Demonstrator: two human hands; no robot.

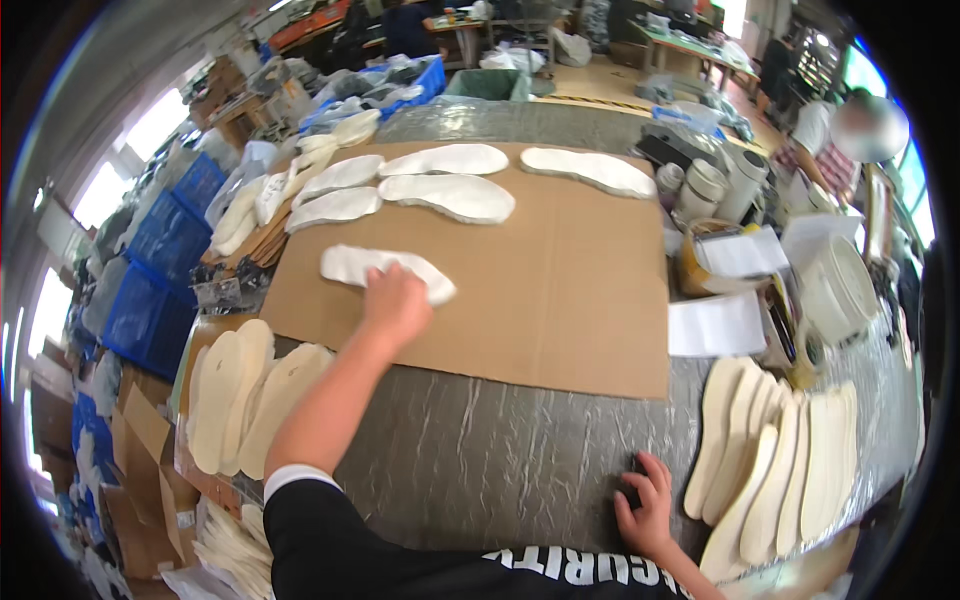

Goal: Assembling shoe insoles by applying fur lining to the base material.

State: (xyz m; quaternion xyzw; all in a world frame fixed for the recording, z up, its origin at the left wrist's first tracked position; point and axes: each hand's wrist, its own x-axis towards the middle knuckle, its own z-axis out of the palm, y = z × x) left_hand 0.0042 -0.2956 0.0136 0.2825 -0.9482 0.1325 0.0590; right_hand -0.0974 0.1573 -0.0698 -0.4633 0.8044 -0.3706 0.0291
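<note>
My left hand (398,303) reaches out over a brown cardboard sheet (570,300), its fingers closed on the middle of a white shoe insole (345,266). The hand covers part of that insole, which lies at a slant across the left half of the sheet. Beyond it, several more white insoles (447,197) lie along the sheet's far left side. A single white insole (588,170) is at the far right corner. My right hand (648,503) rests near the table's front edge with its fingers apart and holds nothing. The stack of cream insoles (775,470) is the nearest thing to it, on its right.
Cream insoles (232,400) are piled at the left edge of the dark table (490,450). Jars (702,190), papers (717,325) and a white bucket (838,285) crowd the right side. Blue crates (150,310) stand beyond the left edge. Another person (825,145) is at the far right.
</note>
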